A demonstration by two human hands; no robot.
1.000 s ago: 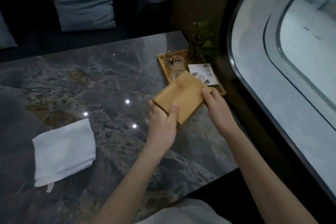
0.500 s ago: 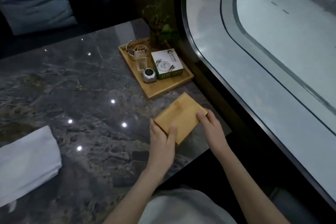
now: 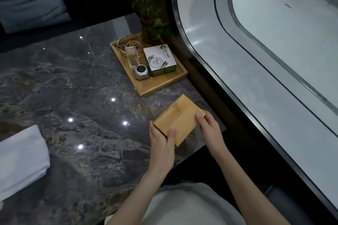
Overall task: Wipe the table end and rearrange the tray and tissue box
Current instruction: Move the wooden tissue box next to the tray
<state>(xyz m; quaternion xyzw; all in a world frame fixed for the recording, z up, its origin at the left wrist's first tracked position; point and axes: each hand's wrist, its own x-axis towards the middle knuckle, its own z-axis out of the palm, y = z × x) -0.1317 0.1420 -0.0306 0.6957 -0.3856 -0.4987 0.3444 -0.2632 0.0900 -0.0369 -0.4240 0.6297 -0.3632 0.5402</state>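
Dark marbled desk (image 3: 76,86) beside a curved window (image 3: 274,45), with a grey cushion (image 3: 31,0) on the seat beyond its far edge. White folded cloth (image 3: 20,159) lying at the desk's left side. Bamboo tray (image 3: 161,84) at the far right end, carrying a white printed box (image 3: 159,62), a glass ashtray (image 3: 129,44), a clear rectangular holder (image 3: 132,57), a small silver container (image 3: 141,73) and a potted plant (image 3: 151,22). Bamboo tissue box (image 3: 180,119) near the desk's right corner, just in front of the tray. Left hand (image 3: 161,144) grips the box's near left corner, thumb on top, fingers curled along the side; right hand (image 3: 208,128) holds its right edge, fingers curled over the top.
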